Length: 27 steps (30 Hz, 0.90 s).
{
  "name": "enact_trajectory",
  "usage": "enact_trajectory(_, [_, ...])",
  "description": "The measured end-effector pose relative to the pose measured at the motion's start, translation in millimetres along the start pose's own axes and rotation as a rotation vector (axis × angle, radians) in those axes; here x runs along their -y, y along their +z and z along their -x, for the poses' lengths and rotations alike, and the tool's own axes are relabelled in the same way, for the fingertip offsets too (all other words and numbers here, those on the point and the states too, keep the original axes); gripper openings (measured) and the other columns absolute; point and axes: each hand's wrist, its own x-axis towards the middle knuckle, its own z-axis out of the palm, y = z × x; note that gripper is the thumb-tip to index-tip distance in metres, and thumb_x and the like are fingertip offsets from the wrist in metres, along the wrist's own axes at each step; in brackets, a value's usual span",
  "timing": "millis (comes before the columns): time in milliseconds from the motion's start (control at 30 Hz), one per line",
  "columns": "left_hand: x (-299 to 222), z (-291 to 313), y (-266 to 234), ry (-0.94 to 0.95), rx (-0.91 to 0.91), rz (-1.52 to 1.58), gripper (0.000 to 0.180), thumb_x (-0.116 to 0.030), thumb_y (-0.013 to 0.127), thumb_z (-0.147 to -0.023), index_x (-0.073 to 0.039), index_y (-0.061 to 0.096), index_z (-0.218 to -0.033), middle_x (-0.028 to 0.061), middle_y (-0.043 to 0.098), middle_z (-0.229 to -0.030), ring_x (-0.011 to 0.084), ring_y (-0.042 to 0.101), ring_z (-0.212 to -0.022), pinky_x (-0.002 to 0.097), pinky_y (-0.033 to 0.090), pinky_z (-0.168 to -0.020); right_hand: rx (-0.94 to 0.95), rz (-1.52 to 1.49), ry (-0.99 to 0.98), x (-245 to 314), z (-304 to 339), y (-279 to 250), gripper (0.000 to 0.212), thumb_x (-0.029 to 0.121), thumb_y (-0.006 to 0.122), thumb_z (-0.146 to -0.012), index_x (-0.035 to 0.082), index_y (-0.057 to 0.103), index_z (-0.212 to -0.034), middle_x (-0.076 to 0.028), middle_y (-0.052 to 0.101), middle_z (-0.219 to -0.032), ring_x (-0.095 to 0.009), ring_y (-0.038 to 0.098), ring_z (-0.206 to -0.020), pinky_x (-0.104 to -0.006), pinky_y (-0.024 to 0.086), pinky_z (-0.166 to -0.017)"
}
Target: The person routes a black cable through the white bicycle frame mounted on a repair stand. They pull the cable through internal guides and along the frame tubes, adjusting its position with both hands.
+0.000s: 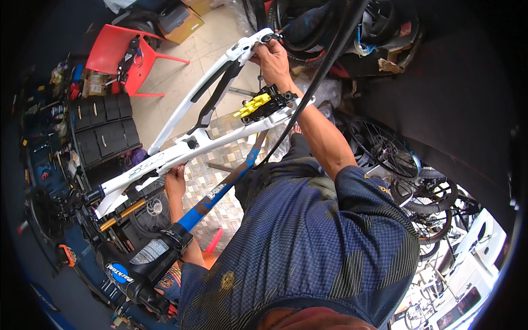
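Note:
A white bicycle frame (pixel 181 151) with black panels runs slantwise from the lower left to the upper middle. At its upper rear end my right hand (pixel 273 61) is closed, with fingers and thumb pressed round the tip. My left hand (pixel 175 181) is below the frame's main tube, fingers pinched together near its underside; what they hold, if anything, is too small to make out. Between my right forearm and the lower rear tube sits a black part (pixel 269 113) with a bright yellow piece (pixel 253 104) on it.
A blue and black repair stand (pixel 214 195) crosses below the frame. One red chair (pixel 129 60) stands at the upper left, above black drawers (pixel 104 129). Tools hang along the left wall. Bicycle wheels (pixel 385 146) crowd the right, and a dark tube (pixel 324 69) crosses near my right arm.

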Motion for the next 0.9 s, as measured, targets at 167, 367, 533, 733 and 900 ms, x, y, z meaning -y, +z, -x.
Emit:
enact_trajectory(167, [17, 1, 5, 0.017, -0.016, 0.005, 0.026, -0.026, 0.061, -0.095, -0.008, 0.068, -0.112, 0.0254, 0.067, -0.094, 0.0446, 0.065, -0.09, 0.0451, 0.05, -0.075, 0.0, -0.036, 0.014, 2, 2, 5, 0.013, 0.004, 0.056, -0.093, -0.002, 0.061, -0.102, -0.011, 0.07, -0.099, -0.022, 0.071, -0.089, -0.0371, 0.061, -0.084])
enact_trajectory(367, [3, -7, 8, 0.024, -0.029, -0.07, 0.027, -0.025, 0.059, -0.095, -0.003, 0.067, -0.109, 0.0266, 0.067, -0.093, 0.0444, 0.065, -0.091, 0.0471, 0.05, -0.076, 0.008, -0.072, 0.021, -2, -2, -2, 0.012, 0.002, 0.054, -0.094, 0.0, 0.062, -0.103, -0.011, 0.07, -0.102, -0.022, 0.07, -0.091, -0.0392, 0.06, -0.085])
enact_trajectory(533, [-8, 16, 19, -0.189, -0.051, 0.089, 0.025, -0.023, 0.058, -0.097, -0.002, 0.065, -0.108, 0.0228, 0.069, -0.091, 0.0417, 0.066, -0.086, 0.0444, 0.05, -0.071, 0.059, -0.275, 0.078, -17, 11, -4, 0.008, 0.004, 0.055, -0.096, 0.005, 0.062, -0.098, -0.009, 0.07, -0.105, -0.023, 0.069, -0.097, -0.0404, 0.056, -0.089])
enact_trajectory(733, [-44, 32, -3, -0.131, -0.196, -0.303, 0.017, -0.018, 0.059, -0.094, -0.006, 0.068, -0.102, 0.015, 0.069, -0.087, 0.0335, 0.067, -0.08, 0.0412, 0.051, -0.07, 0.004, -0.304, 0.131, -7, 11, 3, 0.01, 0.013, 0.054, -0.1, 0.005, 0.061, -0.101, -0.004, 0.066, -0.088, -0.015, 0.067, -0.085, -0.0346, 0.055, -0.087])
enact_trajectory(900, [-56, 36, -12, -0.145, -0.166, -0.221, 0.018, -0.019, 0.06, -0.093, -0.006, 0.069, -0.1, 0.0151, 0.07, -0.09, 0.0322, 0.068, -0.081, 0.0394, 0.051, -0.07, -0.011, -0.283, 0.106, -9, 9, 8, 0.011, 0.014, 0.052, -0.1, 0.007, 0.061, -0.103, -0.006, 0.069, -0.097, -0.018, 0.069, -0.089, -0.0355, 0.057, -0.084])
